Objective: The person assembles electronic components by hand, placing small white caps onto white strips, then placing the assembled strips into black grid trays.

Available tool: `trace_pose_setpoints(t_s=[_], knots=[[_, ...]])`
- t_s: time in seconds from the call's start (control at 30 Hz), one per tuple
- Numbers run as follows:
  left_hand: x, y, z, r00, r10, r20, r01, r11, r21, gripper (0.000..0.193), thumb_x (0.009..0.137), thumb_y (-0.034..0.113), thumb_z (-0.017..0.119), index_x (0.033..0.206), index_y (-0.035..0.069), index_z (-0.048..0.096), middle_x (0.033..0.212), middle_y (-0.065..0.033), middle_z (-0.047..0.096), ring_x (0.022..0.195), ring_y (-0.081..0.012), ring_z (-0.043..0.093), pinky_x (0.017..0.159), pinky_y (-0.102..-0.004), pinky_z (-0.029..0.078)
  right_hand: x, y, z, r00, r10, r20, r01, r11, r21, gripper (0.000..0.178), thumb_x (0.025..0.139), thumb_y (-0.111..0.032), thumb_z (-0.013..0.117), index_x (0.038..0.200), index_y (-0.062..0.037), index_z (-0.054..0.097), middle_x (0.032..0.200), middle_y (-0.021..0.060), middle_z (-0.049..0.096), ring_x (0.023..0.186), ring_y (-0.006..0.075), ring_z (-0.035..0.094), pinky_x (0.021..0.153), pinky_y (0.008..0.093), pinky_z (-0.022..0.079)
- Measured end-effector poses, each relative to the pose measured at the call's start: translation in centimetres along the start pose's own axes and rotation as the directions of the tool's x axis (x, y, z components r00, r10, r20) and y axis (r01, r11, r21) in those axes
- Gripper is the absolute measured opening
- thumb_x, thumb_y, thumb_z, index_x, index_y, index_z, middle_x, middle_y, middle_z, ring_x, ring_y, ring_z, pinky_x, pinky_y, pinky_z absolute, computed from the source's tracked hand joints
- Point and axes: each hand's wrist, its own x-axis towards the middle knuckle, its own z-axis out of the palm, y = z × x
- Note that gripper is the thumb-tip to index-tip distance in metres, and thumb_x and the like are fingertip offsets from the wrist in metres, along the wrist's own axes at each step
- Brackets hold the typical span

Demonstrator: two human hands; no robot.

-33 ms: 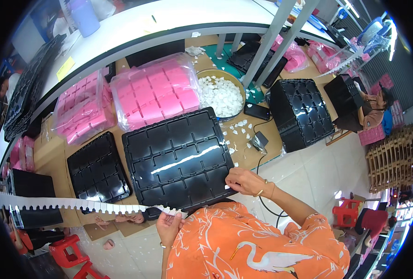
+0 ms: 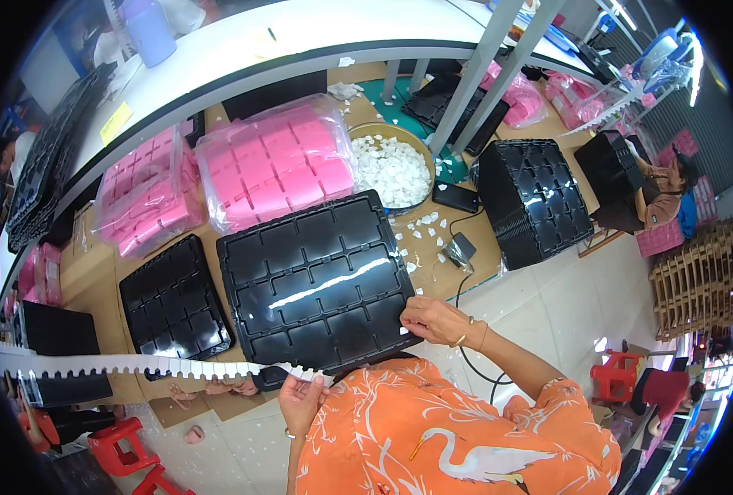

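A large black plastic tray point(image 2: 317, 285) with a grid of compartments lies right in front of me, tilted toward my body. My left hand point(image 2: 302, 400) pinches the end of a long white notched strip point(image 2: 160, 365), which stretches out to the left past the tray's near edge. At the tray's right near corner, the fingers of my right hand point(image 2: 434, 320) are closed and touch its rim. A small white piece point(image 2: 404, 331) shows at those fingertips, against the black plastic.
A smaller black tray point(image 2: 176, 299) lies to the left. Behind are pink trays in clear plastic point(image 2: 275, 161) and a round bowl point(image 2: 393, 172) of white scraps. A phone point(image 2: 455, 197), a cable and stacked black trays point(image 2: 535, 202) stand right. A metal-framed shelf point(image 2: 300, 74) overhangs the table.
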Motion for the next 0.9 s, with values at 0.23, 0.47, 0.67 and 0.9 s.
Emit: trace_pose_setpoints(t_s=[0.23,0.47,0.67,0.9], knots=[[1.0,0.1,0.1,0.997,-0.009,0.076,0.007,1.0,0.031,0.014,0.091,0.007,0.068,0.097,-0.001,0.06,0.075,-0.0086,0.066,0.055,-0.008,0.058,0.049,-0.0196,0.044,0.3,-0.4,-0.7,0.997,-0.031,0.073,0.03,0.999,0.016,0.008,0.087,-0.007,0.061,0.088,-0.0014,0.056,0.099,0.0109,0.051,0.091,0.0292,0.056,0.079,0.0385,0.049],[1.4,-1.4,-0.2,0.997,-0.045,0.058,0.042,0.998,0.051,0.012,0.091,0.005,0.067,0.096,-0.003,0.06,0.075,-0.0098,0.067,0.058,-0.0097,0.061,0.05,-0.0208,0.046,1.0,0.4,0.5,0.991,-0.089,0.097,0.101,0.986,-0.134,0.01,0.085,-0.007,0.064,0.09,-0.0031,0.056,0.1,0.0092,0.051,0.092,0.0284,0.058,0.078,0.0384,0.051],[1.3,-0.3,0.5,0.999,-0.005,0.039,0.004,1.0,0.021,0.009,0.091,0.002,0.066,0.094,-0.002,0.058,0.074,-0.0106,0.067,0.059,-0.01,0.062,0.051,-0.0208,0.046,1.0,0.5,0.4,0.994,-0.03,0.102,0.038,0.996,-0.079,0.02,0.082,-0.011,0.071,0.094,-0.0043,0.055,0.104,0.0104,0.052,0.094,0.0296,0.058,0.079,0.0398,0.05],[1.6,-1.2,0.1,0.996,-0.021,0.085,0.014,0.997,0.077,0.01,0.092,0.002,0.065,0.097,-0.004,0.059,0.075,-0.0096,0.069,0.06,-0.0108,0.063,0.051,-0.0207,0.046,0.7,0.3,0.8,0.995,0.021,0.098,-0.019,1.0,-0.024,0.021,0.082,-0.012,0.071,0.094,-0.0049,0.056,0.101,0.0105,0.052,0.094,0.0303,0.058,0.079,0.0401,0.05]])
